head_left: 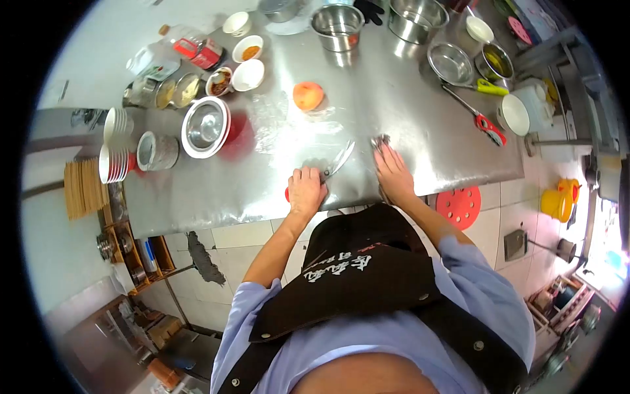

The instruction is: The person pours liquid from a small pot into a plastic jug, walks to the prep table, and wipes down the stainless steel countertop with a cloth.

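Note:
My left hand (306,190) is closed on a pair of scissors (340,159) near the table's front edge. The slim silver blades point away from me; a bit of red shows beside the hand, and the fingers hide most of the handle. Stretched forward on the metal, my right hand (394,174) lies flat with its fingers extended. A small, shiny, dark-and-silver thing (379,140) touches its fingertips; its kind is unclear. Beyond both hands, a round orange-pink fruit or ball (308,96) rests beside a sheet of clear plastic film (279,131).
Bowls (205,128), stacked cups (118,125) and bottles (197,49) crowd the steel table's left side. Metal pots (336,27) stand at the back. On the right are a strainer (450,64), a red-handled tool (489,129) and a white bowl (513,115). A red stool (459,205) stands below the edge.

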